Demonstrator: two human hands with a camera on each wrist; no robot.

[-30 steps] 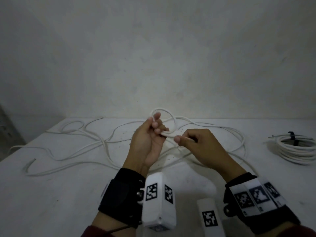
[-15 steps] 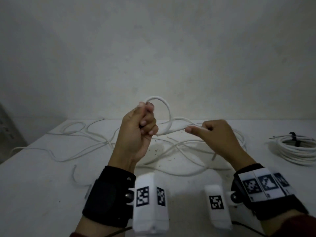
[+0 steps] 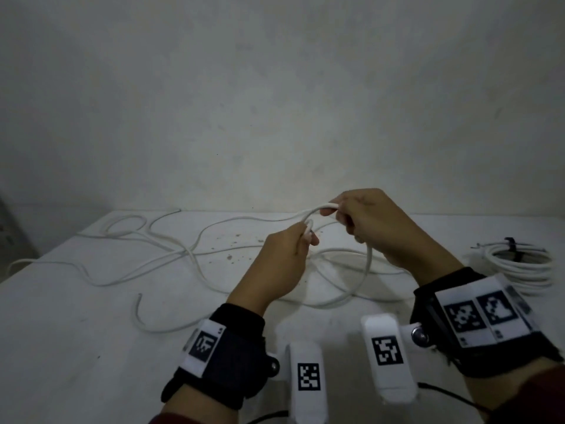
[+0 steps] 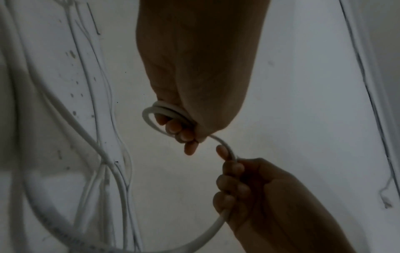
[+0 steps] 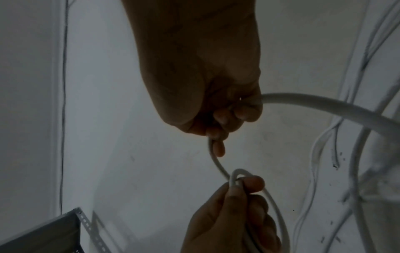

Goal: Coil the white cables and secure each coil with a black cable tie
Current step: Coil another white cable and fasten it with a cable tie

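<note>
A long white cable (image 3: 195, 261) sprawls in loose curves over the white table (image 3: 76, 332). My left hand (image 3: 305, 237) is held above the table's middle and grips a small coil of that cable (image 4: 151, 113) in its curled fingers (image 4: 179, 131). Just right of it and slightly higher, my right hand (image 3: 336, 212) pinches the strand (image 5: 324, 106) that runs into the coil; a big slack loop (image 3: 363, 280) hangs below it. At the far right lies a finished white coil (image 3: 519, 267) bound by a black cable tie (image 3: 510, 244).
A plain wall rises behind the table's far edge. A free cable end (image 3: 139, 296) curls at the near left. A grey perforated metal rack (image 5: 43, 231) stands off the table's left side. No loose cable tie shows.
My right hand swung up and over toward the left hand, carrying the strand round. The left hand sank a little. The free cable end slid nearer across the table.
</note>
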